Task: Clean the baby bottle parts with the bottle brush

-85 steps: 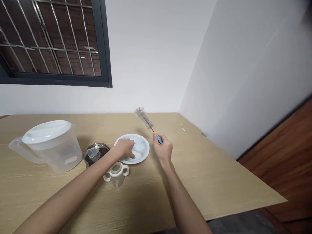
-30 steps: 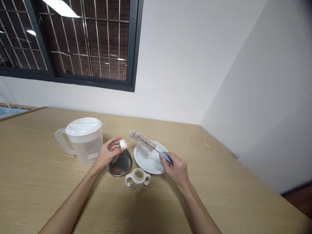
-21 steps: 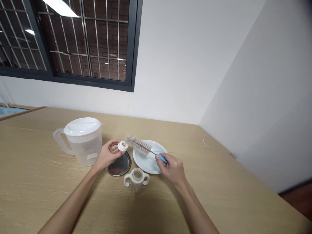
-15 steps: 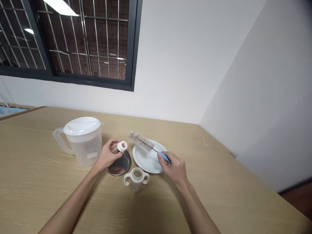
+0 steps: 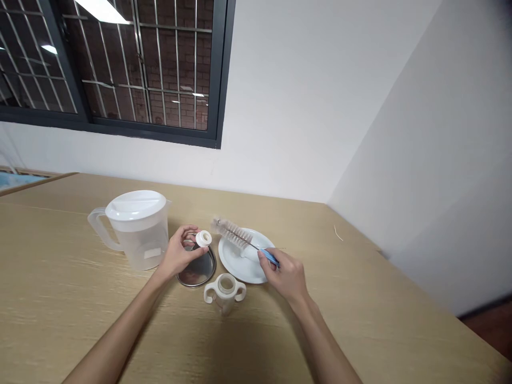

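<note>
Between the fingers and thumb of my left hand (image 5: pixel 180 254) is a white bottle collar (image 5: pixel 204 238), its round opening turned toward me. It is above a shiny metal tray (image 5: pixel 200 273). My right hand (image 5: pixel 286 272) grips the blue handle of a bottle brush (image 5: pixel 236 234). The brush's pale bristles point left, over a white plate (image 5: pixel 256 274), with the tip near the collar but apart from it. Nearer to me stands an uncapped baby bottle (image 5: pixel 226 290) with two curved side handles, upright on the table.
A clear pitcher (image 5: pixel 140 240) with a white lid stands left of my left hand. A thin pale strand (image 5: pixel 338 233) lies on the wooden table (image 5: pixel 360 298) to the right. Behind the table are a white wall (image 5: pixel 288 106) and a barred window (image 5: pixel 160 69).
My left hand has tilted the bottle collar slightly and shifted it a little right. My right hand and the brush stay nearly in place. The view has moved slightly.
</note>
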The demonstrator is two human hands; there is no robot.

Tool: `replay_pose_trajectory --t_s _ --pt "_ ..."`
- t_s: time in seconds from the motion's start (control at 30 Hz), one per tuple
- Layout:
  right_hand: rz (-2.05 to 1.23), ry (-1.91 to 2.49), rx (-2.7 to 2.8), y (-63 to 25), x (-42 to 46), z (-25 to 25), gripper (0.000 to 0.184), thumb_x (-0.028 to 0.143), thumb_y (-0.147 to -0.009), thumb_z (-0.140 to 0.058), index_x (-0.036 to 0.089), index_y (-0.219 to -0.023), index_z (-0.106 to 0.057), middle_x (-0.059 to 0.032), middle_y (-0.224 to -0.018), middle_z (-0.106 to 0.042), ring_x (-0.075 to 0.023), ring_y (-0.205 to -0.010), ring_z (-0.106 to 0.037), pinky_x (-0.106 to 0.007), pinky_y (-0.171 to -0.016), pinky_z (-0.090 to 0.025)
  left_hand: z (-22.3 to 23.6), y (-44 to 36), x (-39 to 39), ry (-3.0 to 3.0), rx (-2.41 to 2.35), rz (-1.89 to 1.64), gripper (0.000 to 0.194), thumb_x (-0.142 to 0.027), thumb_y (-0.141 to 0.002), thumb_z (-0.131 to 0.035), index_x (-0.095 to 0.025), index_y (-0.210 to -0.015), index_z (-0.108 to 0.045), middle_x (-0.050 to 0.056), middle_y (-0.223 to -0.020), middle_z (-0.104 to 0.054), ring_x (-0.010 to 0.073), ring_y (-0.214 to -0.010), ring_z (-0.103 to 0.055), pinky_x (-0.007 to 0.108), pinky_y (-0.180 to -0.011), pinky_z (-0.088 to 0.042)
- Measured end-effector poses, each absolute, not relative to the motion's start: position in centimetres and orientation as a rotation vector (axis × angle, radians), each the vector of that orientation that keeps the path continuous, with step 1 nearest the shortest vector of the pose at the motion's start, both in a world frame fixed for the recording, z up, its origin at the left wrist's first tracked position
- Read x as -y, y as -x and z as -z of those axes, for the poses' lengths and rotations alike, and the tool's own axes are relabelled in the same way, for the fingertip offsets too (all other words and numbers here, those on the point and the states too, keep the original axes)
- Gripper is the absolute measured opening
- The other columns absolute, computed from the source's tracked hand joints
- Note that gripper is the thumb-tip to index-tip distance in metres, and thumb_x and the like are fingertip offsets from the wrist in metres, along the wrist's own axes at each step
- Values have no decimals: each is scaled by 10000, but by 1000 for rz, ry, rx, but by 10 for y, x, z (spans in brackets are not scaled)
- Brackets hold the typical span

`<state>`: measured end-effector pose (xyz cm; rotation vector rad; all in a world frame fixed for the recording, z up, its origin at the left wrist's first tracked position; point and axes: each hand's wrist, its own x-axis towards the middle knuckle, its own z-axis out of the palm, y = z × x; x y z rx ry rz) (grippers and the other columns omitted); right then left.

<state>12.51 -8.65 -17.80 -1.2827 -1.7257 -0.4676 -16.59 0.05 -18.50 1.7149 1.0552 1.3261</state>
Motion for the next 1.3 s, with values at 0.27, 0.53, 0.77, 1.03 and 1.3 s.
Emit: replay_pose_trajectory --t_s 0.27,0.53,0.77,1.03,1.3 --pt "426 1196 1831 -121 88 178 226 328 -922 -569 161 -846 -700 4 -575 -615 -86 -487 -531 -203 -539 -389 181 163 3 -1757 -1173 -1380 623 -411 -610 -837 -198 -1128 -563 90 -1125 -668 207 -898 -655 375 -835 -536" --pt "451 1272 1721 -127 87 178 213 327 -914 -585 167 -833 -702 19 -557 -577 -84 -490 -510 -206 -529 -370 183 163 3 -1743 -1193 -1405 613 -423 -621 -832 -206 -1125 -560 92 -1156 -663 204 -903 -652 372 -829 -532" --pt "413 1208 1828 -119 88 179 208 324 -913 -582 164 -860 -703 12 -581 -610 -85 -496 -537 -206 -543 -394 177 162 7 -1751 -1211 -1424 593 -417 -627 -826 -197 -1110 -561 81 -1116 -658 179 -833 -629 362 -814 -525" --pt "436 1275 1723 -129 84 180 207 328 -910 -584 172 -856 -709 17 -568 -586 -90 -500 -526 -212 -534 -381 181 163 4 -1736 -1179 -1460 578 -408 -634 -814 -205 -1111 -557 84 -1155 -650 188 -849 -640 367 -810 -529" --pt "415 1203 1830 -121 87 180 189 309 -908 -592 164 -856 -702 17 -574 -597 -86 -493 -531 -207 -540 -385 182 163 5 -1847 -1252 -1464 531 -360 -670 -780 -220 -1124 -542 61 -1143 -654 195 -871 -636 350 -821 -512"
